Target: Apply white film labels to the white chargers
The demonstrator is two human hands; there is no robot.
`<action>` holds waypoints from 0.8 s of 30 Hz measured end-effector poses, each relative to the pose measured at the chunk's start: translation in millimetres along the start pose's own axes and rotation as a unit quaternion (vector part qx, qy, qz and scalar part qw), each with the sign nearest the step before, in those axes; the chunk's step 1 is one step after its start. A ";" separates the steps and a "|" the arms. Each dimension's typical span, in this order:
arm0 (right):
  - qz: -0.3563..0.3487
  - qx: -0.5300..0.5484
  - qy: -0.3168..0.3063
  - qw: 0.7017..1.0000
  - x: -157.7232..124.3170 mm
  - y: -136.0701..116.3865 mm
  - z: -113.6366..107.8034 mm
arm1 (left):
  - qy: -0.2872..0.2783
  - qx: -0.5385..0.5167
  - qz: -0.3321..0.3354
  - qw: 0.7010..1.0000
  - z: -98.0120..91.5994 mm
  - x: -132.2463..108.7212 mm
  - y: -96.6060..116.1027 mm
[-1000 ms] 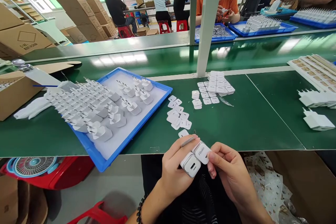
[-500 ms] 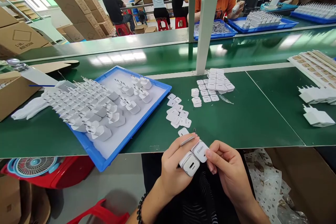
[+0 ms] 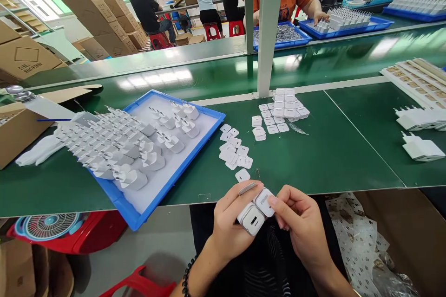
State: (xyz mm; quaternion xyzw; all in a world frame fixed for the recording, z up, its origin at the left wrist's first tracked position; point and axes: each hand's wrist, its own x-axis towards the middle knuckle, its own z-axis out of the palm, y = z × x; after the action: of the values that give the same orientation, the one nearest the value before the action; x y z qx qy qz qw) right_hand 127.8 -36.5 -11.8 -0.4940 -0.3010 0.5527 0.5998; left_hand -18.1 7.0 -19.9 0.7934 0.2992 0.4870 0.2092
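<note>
My left hand (image 3: 228,229) is wrapped round a white charger plug (image 3: 253,213) just below the green table's front edge, with a thin metal tool lying along its index finger. My right hand (image 3: 298,227) has its fingertips pressed on the charger's printed face. Small white square stickers (image 3: 234,151) lie loose on the table (image 3: 331,158) just beyond my hands. Further back is a neat batch of sticker sheets (image 3: 284,110). A blue tray (image 3: 195,158) at the left holds many white charger plugs (image 3: 114,144).
Finished white chargers (image 3: 420,147) lie at the right edge, with trays of cards behind them. A cardboard box (image 3: 17,132) stands at the left. A box of plastic scraps (image 3: 362,246) sits under the table at right. Other people work across the conveyor.
My right fingers have slid further over the charger's printed face, covering part of the lettering. The view has shifted slightly; my left hand keeps its grip.
</note>
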 end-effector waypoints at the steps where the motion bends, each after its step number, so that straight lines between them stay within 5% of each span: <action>1: -0.001 -0.007 0.002 1.000 0.1 -0.7 0.3 | -0.001 0.001 -0.002 1.000 -0.3 0.0 0.0; 24: -0.021 -0.049 0.005 0.999 0.0 -6.5 4.4 | 0.001 -0.010 -0.047 0.999 -2.1 1.4 3.5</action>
State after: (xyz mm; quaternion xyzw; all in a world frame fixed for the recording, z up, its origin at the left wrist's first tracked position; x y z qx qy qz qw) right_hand 126.2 -34.8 -4.4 -0.5196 -0.3347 0.5220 0.5878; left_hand -18.6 5.5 -15.9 0.7757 0.3319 0.4804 0.2393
